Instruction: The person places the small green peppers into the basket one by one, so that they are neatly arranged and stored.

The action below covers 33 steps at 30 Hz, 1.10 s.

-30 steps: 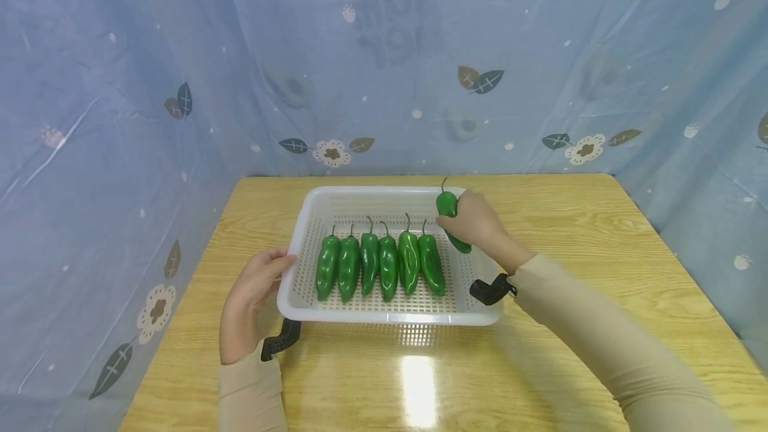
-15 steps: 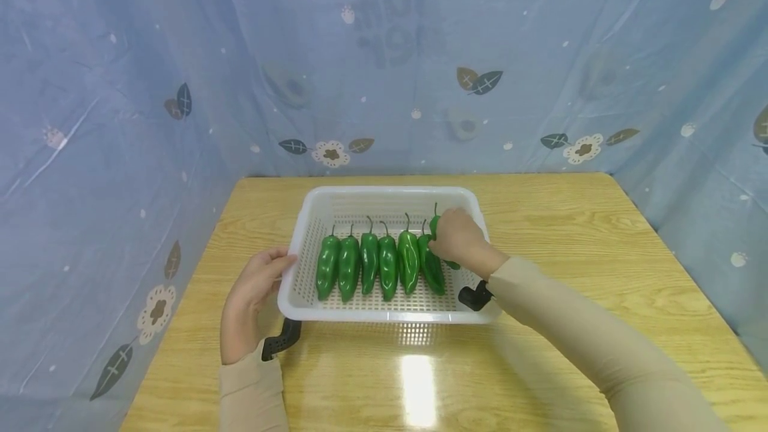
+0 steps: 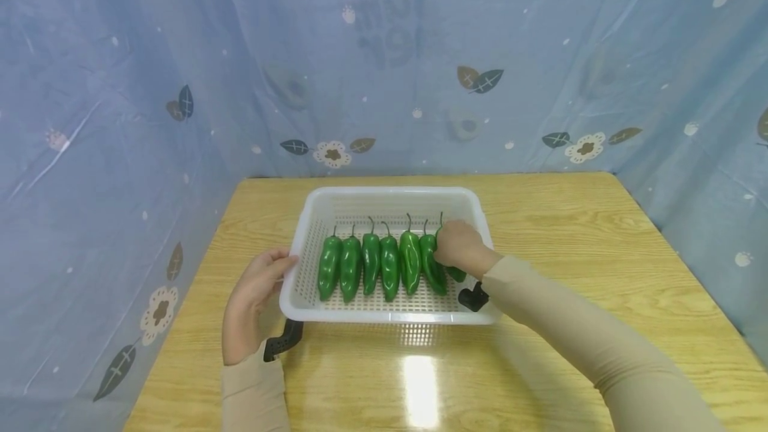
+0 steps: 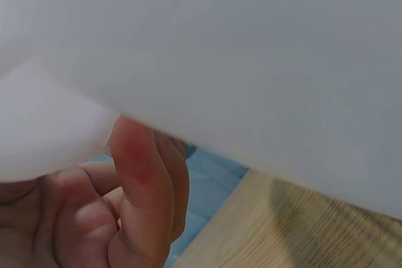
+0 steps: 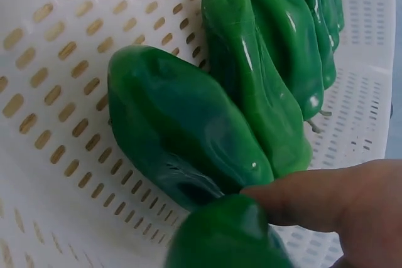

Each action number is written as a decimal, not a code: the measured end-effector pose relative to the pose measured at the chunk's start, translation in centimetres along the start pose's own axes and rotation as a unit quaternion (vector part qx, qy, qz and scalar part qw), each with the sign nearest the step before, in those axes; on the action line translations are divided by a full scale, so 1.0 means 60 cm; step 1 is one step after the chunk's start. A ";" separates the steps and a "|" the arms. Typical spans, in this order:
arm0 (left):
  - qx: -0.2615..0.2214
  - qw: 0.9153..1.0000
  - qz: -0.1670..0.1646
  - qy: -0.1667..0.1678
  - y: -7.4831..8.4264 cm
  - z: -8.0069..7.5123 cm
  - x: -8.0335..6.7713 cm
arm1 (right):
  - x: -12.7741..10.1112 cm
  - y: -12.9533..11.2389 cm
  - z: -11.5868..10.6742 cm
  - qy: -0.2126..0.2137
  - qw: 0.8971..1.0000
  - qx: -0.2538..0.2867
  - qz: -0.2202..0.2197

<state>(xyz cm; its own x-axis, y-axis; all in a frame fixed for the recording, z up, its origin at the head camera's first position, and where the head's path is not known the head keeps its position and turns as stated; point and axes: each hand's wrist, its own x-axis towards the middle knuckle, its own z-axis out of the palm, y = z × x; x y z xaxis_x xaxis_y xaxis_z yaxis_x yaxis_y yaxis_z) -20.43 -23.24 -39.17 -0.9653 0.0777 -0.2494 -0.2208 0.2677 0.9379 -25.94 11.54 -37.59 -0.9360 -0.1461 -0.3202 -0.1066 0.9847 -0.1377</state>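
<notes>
A white plastic basket [image 3: 372,317] with a slotted floor stands on the wooden table. Several green peppers [image 3: 390,267] lie in it side by side, stems toward the far side. At the right end of that row my right hand [image 3: 461,247] grips another green pepper [image 5: 226,236], low inside the basket; the hand covers most of it in the head view. In the right wrist view it overlaps the end of the neighbouring pepper [image 5: 188,123], and my fingertip is right at that spot. My left hand [image 3: 257,289] holds the basket's left rim, with fingers beneath it in the left wrist view.
Wooden tabletop [image 3: 558,232] extends right of the basket and in front of it. A blue patterned cloth [image 3: 384,85] hangs behind the table and along both sides. Black camera mounts sit at both wrists.
My right hand has lowered its pepper from above the basket's back right rim, left and down to the row's right end. The left hand stays on the rim.
</notes>
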 end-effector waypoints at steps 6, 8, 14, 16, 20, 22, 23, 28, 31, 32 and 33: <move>-0.003 1.000 0.000 0.007 -0.001 0.002 0.002 | 0.003 0.002 0.002 -0.002 0.999 -0.030 -0.023; -0.001 1.000 0.001 0.005 -0.001 0.002 0.001 | 0.002 0.003 0.001 -0.004 0.999 -0.033 -0.027; -0.001 1.000 -0.001 0.001 -0.001 0.001 0.002 | 0.003 0.006 0.002 -0.006 0.999 -0.034 -0.029; -0.004 1.000 -0.001 0.001 -0.001 0.001 0.002 | 0.003 0.005 0.002 -0.007 0.999 -0.034 -0.026; -0.002 1.000 0.000 0.002 -0.001 0.000 0.001 | 0.004 0.003 0.002 -0.010 0.999 -0.027 -0.025; 0.001 1.000 -0.001 0.005 -0.001 -0.001 -0.002 | 0.003 0.002 0.002 -0.011 0.999 -0.022 -0.026; 0.002 1.000 -0.002 0.006 -0.001 -0.001 -0.002 | 0.003 0.002 0.001 -0.012 0.999 -0.020 -0.027; 0.001 1.000 -0.008 0.006 -0.001 -0.001 -0.004 | 0.003 0.006 -0.001 -0.024 0.999 -0.004 -0.027; -0.002 1.000 -0.008 -0.002 0.000 -0.001 -0.003 | 0.004 0.011 -0.004 -0.034 0.999 0.010 -0.025; -0.002 1.000 -0.007 -0.005 0.000 -0.001 -0.003 | 0.005 0.013 -0.005 -0.034 0.999 0.013 -0.024; -0.001 1.000 -0.004 -0.010 0.001 -0.003 -0.003 | 0.006 0.014 -0.007 -0.033 0.999 0.018 -0.027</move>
<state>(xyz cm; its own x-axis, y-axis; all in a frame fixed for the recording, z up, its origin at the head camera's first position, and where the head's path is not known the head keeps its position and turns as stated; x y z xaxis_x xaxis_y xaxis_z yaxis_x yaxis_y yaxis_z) -20.30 -23.40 -39.05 -0.9606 0.0946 -0.2614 -0.2286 0.2661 0.9365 -26.54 12.35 -37.41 -0.9049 -0.2063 -0.3723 -0.1438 0.9714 -0.1890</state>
